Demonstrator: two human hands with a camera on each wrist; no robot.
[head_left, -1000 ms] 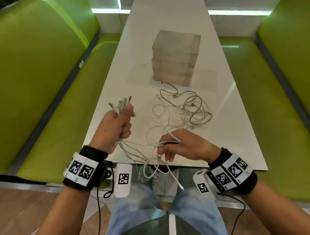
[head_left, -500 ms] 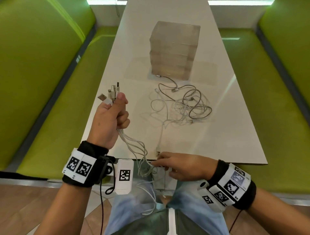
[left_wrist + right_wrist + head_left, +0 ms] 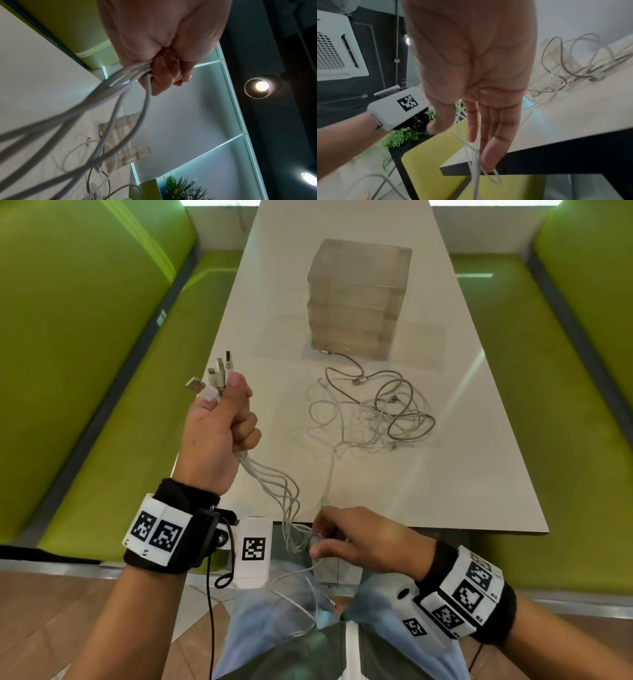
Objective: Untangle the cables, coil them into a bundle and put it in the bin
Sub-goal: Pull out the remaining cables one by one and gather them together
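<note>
Where bunched, cables (image 3: 270,477) thin, white, looping

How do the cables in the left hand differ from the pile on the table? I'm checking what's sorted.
The held cables run side by side, plugs gathered above the left hand; the tabletop pile lies in tangled loops, plugs scattered. Held ones hang off the table; the pile rests near the bin. Both look whitish-grey.

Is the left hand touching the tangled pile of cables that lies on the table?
Apart. The head view shows the left hand raised beside the table, holding its own cable ends, with bare tabletop between it and the tangled pile.
</note>
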